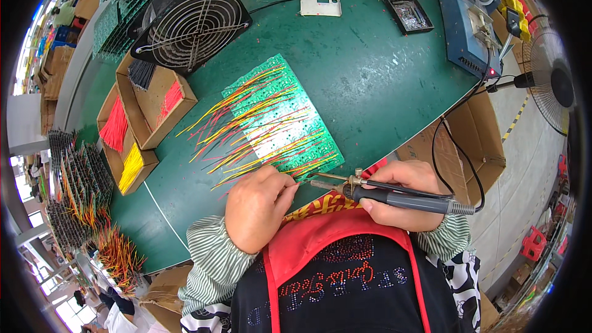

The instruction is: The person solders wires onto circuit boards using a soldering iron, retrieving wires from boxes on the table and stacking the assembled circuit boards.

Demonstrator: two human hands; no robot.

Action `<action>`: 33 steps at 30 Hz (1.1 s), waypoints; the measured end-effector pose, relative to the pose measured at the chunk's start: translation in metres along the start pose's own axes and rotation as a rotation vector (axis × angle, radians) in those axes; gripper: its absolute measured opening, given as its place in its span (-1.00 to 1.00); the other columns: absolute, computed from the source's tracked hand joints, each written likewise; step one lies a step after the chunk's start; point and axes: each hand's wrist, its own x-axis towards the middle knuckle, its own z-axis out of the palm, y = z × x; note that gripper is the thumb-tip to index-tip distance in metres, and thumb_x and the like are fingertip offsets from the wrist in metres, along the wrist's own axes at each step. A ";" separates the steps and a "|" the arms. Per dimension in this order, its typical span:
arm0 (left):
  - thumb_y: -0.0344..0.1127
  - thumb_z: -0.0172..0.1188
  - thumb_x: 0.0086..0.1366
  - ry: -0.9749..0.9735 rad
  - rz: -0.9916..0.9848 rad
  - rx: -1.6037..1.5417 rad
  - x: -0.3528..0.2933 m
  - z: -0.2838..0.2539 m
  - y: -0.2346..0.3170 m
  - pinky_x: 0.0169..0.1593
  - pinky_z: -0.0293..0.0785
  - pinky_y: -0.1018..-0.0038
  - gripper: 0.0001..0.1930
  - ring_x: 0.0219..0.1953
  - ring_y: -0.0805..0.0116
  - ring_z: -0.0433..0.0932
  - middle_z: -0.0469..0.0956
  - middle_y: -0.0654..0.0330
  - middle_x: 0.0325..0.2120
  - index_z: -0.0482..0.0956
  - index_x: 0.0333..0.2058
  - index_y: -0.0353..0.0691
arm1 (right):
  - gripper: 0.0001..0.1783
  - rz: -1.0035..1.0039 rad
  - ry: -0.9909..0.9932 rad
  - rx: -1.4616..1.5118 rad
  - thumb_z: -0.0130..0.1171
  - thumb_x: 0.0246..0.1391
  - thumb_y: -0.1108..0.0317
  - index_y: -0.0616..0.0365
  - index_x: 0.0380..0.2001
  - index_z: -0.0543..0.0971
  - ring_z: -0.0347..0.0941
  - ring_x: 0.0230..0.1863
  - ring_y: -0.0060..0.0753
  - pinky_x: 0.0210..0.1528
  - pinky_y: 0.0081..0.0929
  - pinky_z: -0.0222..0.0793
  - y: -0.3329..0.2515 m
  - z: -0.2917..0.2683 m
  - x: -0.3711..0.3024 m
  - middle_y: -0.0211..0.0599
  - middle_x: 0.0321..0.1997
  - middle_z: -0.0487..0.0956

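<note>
A green circuit board panel (308, 120) lies at a slant on the table, with rows of red, yellow and dark wires (237, 114) fanning out to its left. At the panel's near edge my left hand (258, 206) is closed, thumb and forefinger pinching what looks like a thin dark wire, mostly hidden by the fingers. My right hand (407, 194) grips a soldering iron (394, 197) with a metal solder-feed guide clamped on it. The iron's tip points left, close to the left fingertips and the panel's near corner.
Cardboard trays (148, 139) of red, yellow and dark cut wires sit left of the panel, below a black box fan (194, 21). A blue soldering station (472, 31) with a solder spool stands far right, its cable running to the iron. Stacked wired boards (86, 179) crowd the left edge.
</note>
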 end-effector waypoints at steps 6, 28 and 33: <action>-0.46 0.27 0.05 -0.022 -0.016 0.008 0.002 -0.001 0.001 -0.50 0.39 0.46 -0.93 -0.61 0.33 0.48 0.46 0.17 -0.58 0.57 -0.48 -0.30 | -0.82 -0.006 0.002 0.012 0.34 -0.24 0.43 0.21 -0.51 0.54 0.52 -0.60 -0.52 -0.54 -0.62 0.37 0.001 0.000 0.001 -0.32 -0.60 0.57; -0.49 0.27 0.03 0.036 0.069 -0.024 0.014 0.012 0.013 -0.49 0.36 0.41 -0.92 -0.59 0.28 0.46 0.45 0.15 -0.58 0.55 -0.46 -0.30 | -0.81 -0.012 0.060 -0.015 0.33 -0.20 0.44 0.24 -0.47 0.55 0.53 -0.61 -0.55 -0.55 -0.63 0.37 0.003 -0.020 -0.011 -0.32 -0.61 0.58; -0.49 0.26 0.03 0.022 0.073 -0.024 0.013 0.012 0.013 -0.51 0.35 0.43 -0.92 -0.61 0.30 0.44 0.44 0.16 -0.58 0.55 -0.46 -0.30 | -0.81 -0.019 0.064 -0.021 0.32 -0.20 0.43 0.25 -0.47 0.55 0.53 -0.60 -0.54 -0.55 -0.63 0.38 0.001 -0.023 -0.010 -0.32 -0.60 0.58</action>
